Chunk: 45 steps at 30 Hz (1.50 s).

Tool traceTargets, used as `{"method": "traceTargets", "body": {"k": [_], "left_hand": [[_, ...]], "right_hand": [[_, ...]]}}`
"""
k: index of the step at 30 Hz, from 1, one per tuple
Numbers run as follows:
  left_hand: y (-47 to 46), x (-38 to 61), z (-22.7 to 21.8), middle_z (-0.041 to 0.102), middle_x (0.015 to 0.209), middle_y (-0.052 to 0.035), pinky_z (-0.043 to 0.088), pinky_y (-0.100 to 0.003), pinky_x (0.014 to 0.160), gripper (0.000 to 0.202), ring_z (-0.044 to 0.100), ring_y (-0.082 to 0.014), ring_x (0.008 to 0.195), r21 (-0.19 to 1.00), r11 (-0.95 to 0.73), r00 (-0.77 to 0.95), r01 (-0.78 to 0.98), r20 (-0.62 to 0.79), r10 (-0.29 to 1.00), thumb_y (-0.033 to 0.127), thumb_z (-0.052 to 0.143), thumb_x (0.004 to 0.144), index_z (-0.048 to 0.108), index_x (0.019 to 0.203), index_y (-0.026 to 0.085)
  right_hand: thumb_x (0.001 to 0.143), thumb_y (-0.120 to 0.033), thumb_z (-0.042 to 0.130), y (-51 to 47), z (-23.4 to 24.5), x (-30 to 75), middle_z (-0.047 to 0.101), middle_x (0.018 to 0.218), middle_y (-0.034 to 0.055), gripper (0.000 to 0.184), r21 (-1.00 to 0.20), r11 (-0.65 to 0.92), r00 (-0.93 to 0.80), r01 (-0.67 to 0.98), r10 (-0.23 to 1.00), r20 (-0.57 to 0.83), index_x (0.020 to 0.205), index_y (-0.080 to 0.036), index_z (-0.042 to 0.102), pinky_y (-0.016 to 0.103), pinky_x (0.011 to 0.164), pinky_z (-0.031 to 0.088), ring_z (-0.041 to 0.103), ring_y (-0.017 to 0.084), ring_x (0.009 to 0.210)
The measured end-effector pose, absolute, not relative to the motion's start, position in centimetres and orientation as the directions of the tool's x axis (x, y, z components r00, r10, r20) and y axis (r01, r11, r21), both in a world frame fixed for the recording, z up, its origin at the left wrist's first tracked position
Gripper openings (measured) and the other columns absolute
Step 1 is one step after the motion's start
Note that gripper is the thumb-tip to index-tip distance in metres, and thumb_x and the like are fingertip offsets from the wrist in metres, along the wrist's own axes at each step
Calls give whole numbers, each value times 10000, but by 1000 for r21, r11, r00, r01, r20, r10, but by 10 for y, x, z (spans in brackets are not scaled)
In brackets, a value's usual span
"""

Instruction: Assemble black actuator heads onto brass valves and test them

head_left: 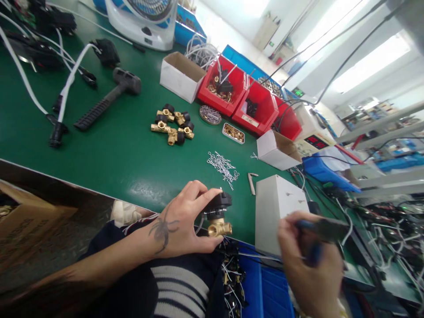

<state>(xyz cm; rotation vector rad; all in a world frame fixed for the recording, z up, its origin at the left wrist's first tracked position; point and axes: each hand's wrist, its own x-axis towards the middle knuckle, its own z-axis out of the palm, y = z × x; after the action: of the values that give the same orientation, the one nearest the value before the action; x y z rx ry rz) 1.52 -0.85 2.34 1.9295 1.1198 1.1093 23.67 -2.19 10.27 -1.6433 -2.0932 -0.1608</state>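
My left hand (pixel 185 221) is closed around a brass valve body with a black round top (pixel 219 216), thumb below and fingers above, at the bench's front edge. A thin grey wire runs beside the valve's black part. My right hand (pixel 311 260) is wrapped around a tool with blue and dark parts (pixel 327 229); motion smears it, so its kind is unclear. That hand is just in front of a grey box (pixel 276 212) with small metal pins on its face. Past my left hand lie a heap of wire clips (pixel 222 167) and an L-shaped metal piece (pixel 251 183).
Several brass fittings (pixel 172 128), a hammer (pixel 111 95) and cabled plugs (pixel 107 52) lie on the green bench (pixel 132 172). Behind stand red bins (pixel 255 108), white cartons (pixel 182 76) and a fan (pixel 142 26). Below is a blue crate (pixel 265 287) beside wired parts (pixel 233 278).
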Motion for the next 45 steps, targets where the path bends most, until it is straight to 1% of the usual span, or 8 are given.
{"method": "traceTargets", "body": {"k": [3,9,14,25,31,36,41,45], "left_hand": [[-9,15,24,506,1090,-66,511,-359,887,706,529,-208,988,827,-435,278,357,351,894,281,714,678,490,1336,157],[-8,15,23,509,1081,-61,515,-354,867,696,527,-204,975,824,-445,283,351,359,889,287,713,680,496,1329,162],[-8,18,22,512,1081,-74,521,-360,869,705,520,-217,993,792,-489,292,365,401,868,280,707,675,489,1331,139],[-9,16,22,509,1079,-65,520,-357,863,699,525,-213,983,803,-472,289,365,384,877,276,712,671,492,1325,165],[-8,17,22,510,1072,-60,519,-356,854,681,528,-207,971,816,-461,280,350,378,882,283,707,681,495,1319,175],[-8,17,22,513,1081,-66,522,-369,870,697,533,-221,989,815,-458,277,355,377,884,292,707,673,484,1323,179],[-8,17,23,520,1079,-60,526,-372,863,688,539,-223,984,827,-444,271,345,365,891,295,717,676,487,1319,207],[-10,16,23,514,1096,-67,523,-392,900,713,544,-232,1006,827,-435,265,357,357,896,285,724,673,478,1337,197]], "right_hand": [[880,-138,436,-20,97,237,595,638,1,163,-111,432,-421,895,900,110,857,-198,586,254,473,392,564,144,514],[891,-191,572,-22,100,237,604,810,21,31,-272,296,-100,916,824,558,918,-206,577,238,581,439,587,135,667],[881,-109,429,-21,94,235,597,674,8,180,-104,501,-488,859,863,130,892,-185,592,250,495,406,578,145,543],[858,-138,429,-18,102,240,627,674,11,192,-169,400,-397,901,916,51,864,-203,609,252,505,416,596,150,557],[891,-256,540,-21,103,237,608,726,2,49,-300,192,-46,934,900,433,880,-219,569,243,531,429,563,135,581],[860,-169,428,-18,101,237,631,671,12,174,-205,338,-343,918,939,12,854,-206,598,248,494,431,597,151,542],[872,-204,540,-23,102,242,657,796,22,96,-245,259,-150,934,909,390,960,-218,576,251,584,472,626,156,657],[844,-150,476,-22,94,238,630,680,18,131,-208,317,-310,925,948,67,836,-202,596,254,486,417,585,158,547]]}}
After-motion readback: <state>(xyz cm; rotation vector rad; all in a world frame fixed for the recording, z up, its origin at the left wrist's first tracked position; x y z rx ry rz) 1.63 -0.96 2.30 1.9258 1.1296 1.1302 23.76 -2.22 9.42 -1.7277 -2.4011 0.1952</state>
